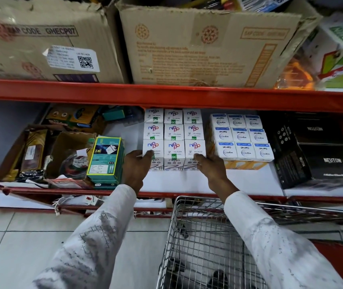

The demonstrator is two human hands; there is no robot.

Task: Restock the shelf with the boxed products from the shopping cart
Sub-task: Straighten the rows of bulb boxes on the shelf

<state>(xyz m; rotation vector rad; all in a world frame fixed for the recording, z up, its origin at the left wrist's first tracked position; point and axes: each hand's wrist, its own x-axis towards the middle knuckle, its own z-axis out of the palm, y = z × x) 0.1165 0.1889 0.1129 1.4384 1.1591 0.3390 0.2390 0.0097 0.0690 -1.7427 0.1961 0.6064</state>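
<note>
Several white Nippo boxes point(174, 132) stand in neat rows on the white shelf point(250, 180) under the red beam. My left hand point(135, 170) presses against the left side of the front row of Nippo boxes point(174, 152). My right hand point(210, 165) presses against the right front corner of the same row. Together both hands clamp the three front boxes between them. The wire shopping cart point(206, 243) stands below my right arm; its inside shows no boxes in the visible part.
White Wipro Garnet boxes point(241, 136) sit right of the Nippo rows, black Neuton boxes point(331, 159) further right. Green charger boxes point(106, 159) and open cartons of loose goods point(30, 155) lie to the left. Large cardboard cartons point(208, 44) fill the upper shelf.
</note>
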